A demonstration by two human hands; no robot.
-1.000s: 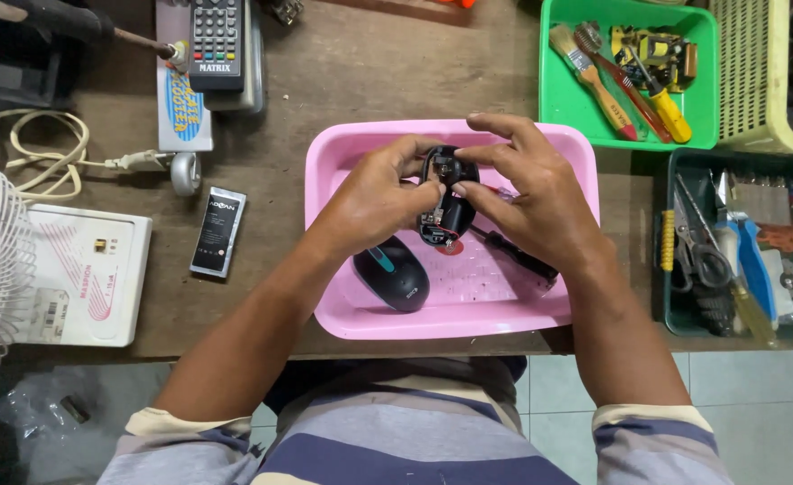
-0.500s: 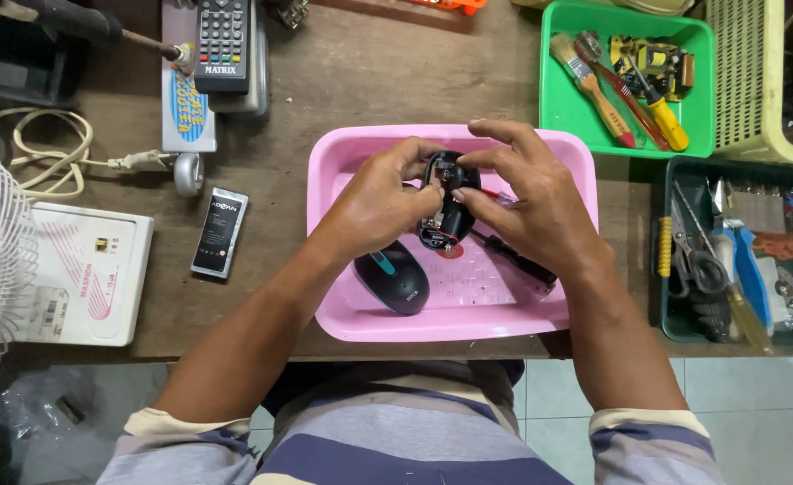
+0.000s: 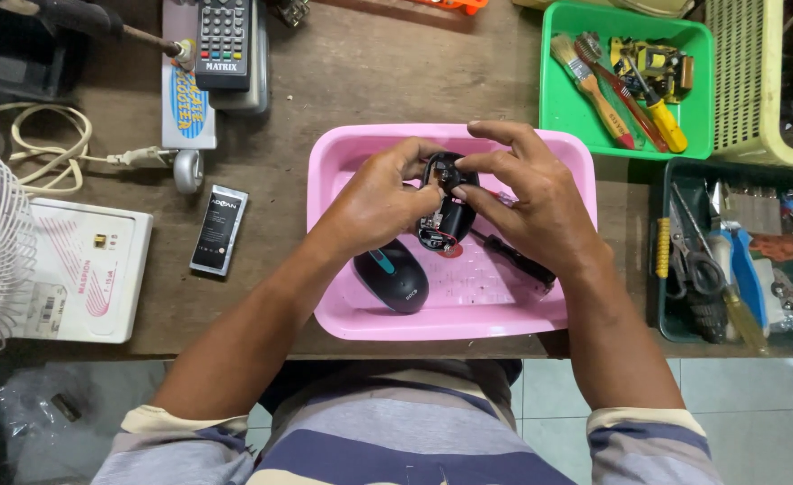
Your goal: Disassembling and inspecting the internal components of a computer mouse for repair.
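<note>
Both hands, left hand (image 3: pixel 374 202) and right hand (image 3: pixel 536 202), pinch the opened mouse base (image 3: pixel 443 202) at frame centre, above the pink tray (image 3: pixel 343 296). The black mouse cover (image 3: pixel 392 276) lies lower in the tray; a green tool tray (image 3: pixel 558 108) sits upper right.

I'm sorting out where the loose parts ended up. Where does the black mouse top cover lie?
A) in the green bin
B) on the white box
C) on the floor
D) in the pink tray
D: the black mouse cover lies inside the pink tray, just below the left hand.
</note>
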